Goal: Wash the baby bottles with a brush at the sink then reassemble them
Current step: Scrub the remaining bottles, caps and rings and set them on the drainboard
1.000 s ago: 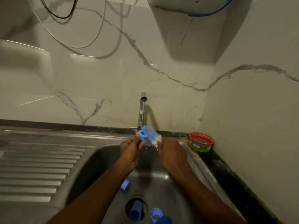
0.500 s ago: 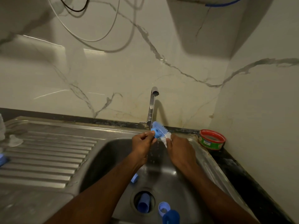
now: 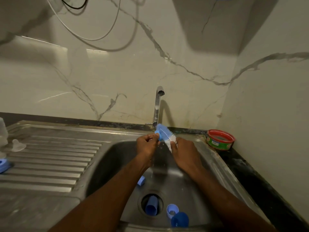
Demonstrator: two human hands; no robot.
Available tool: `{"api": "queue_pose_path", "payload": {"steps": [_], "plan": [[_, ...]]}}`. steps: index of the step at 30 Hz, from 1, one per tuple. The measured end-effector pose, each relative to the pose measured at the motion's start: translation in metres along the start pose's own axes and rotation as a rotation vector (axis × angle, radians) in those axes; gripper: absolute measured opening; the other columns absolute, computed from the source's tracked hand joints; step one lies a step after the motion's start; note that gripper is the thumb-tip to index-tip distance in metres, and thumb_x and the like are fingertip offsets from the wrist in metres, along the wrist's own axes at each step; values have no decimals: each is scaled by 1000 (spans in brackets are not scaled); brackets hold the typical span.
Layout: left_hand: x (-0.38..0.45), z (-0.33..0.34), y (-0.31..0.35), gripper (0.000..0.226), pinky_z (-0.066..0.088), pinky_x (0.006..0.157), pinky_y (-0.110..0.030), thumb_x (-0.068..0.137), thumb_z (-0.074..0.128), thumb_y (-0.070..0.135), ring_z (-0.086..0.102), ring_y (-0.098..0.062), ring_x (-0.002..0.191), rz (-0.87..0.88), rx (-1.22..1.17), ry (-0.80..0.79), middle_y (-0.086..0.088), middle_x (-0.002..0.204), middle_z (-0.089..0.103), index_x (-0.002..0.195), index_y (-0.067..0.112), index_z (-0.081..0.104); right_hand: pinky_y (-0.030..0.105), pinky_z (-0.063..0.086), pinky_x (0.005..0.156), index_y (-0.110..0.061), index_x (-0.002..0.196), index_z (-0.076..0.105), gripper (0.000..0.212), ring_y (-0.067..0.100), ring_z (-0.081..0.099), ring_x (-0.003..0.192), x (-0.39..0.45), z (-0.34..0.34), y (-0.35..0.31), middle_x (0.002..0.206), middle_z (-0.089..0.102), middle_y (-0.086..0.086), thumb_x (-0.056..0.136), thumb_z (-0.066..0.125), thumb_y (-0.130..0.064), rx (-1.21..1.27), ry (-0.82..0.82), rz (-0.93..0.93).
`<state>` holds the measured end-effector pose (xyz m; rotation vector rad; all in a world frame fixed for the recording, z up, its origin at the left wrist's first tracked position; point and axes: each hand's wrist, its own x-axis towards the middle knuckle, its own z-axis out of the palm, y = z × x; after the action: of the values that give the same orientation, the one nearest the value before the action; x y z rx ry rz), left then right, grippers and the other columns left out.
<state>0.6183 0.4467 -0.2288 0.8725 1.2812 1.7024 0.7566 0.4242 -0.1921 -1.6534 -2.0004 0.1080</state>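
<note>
Three blue parts (image 3: 151, 207) by drain, tub (image 3: 220, 139) right

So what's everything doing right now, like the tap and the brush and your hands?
Tap: running.
Bottle brush: held under the tap, scrubbing.
Blue ring: pinched against the brush.
Left hand: pinches the blue ring.
Right hand: grips the bottle brush.
Drain: a blue piece sits in it.
Red tub: open, upright.

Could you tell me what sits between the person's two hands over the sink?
In the head view, a blue-and-white bottle brush bridges the left hand and right hand, scrubbing a small blue bottle ring.
</note>
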Motion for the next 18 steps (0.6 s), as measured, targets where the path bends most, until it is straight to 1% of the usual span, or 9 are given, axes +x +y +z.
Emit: {"api": "queue_pose_path", "payload": {"steps": [2,4,6,8,10,12,14,16,18], "plan": [[7,-9,-8,10,59,73,-26,95,69,23,72,-18,94,12,79,17,-6,102,75,101,16,71,22,39,79,-15,137,56,42,19,62,110,-7,4,-5,129,65,7,107,42,-42,-21,-17,-50],[7,-14,-9,9,59,75,-29,97,66,22,73,-17,92,23,90,6,-6,101,76,102,17,72,22,37,75,-16,135,57,41,18,63,107,-10,6,-8,126,66,6,107,43,-41,-30,15,-80],[2,-12,-3,14,60,72,-26,98,65,19,73,-17,92,7,2,-103,-8,99,76,107,12,72,22,38,74,-15,133,58,40,17,64,103,-6,6,-10,123,67,7,107,44,-41,-2,58,-63],[-6,-3,3,17,60,77,-25,99,63,15,74,-18,93,-28,-85,-252,-13,101,77,109,5,73,23,39,73,-14,132,59,40,18,64,101,0,7,-8,121,68,8,107,44,-41,4,95,-43],[-13,5,2,17,60,81,-25,99,62,12,74,-18,94,-52,-109,-329,-12,102,77,109,3,73,24,40,74,-14,131,60,40,20,65,101,4,5,-4,120,69,8,107,43,-41,-1,121,-16],[-12,6,3,16,60,80,-26,98,64,14,74,-18,93,-35,-106,-302,-10,100,77,106,4,73,26,41,73,-14,130,61,40,21,65,100,6,3,-1,119,69,8,107,43,-41,-11,144,12],[-8,4,5,14,59,73,-22,97,66,19,74,-15,87,13,-101,-183,-8,97,76,102,8,72,25,40,73,-14,130,61,40,20,65,101,5,3,1,119,69,7,106,44,-42,-14,142,21],[0,-2,5,13,56,63,-16,97,66,23,73,-12,84,42,-48,-42,-6,99,74,103,12,70,24,41,76,-15,131,60,40,19,64,104,2,7,1,122,68,7,106,45,-42,8,81,7],[6,-11,-2,16,55,62,-15,97,66,23,73,-11,87,46,-16,4,-7,105,73,107,12,69,23,39,80,-15,134,59,41,19,63,109,-4,14,-1,126,67,7,107,44,-41,32,9,-41]]}}
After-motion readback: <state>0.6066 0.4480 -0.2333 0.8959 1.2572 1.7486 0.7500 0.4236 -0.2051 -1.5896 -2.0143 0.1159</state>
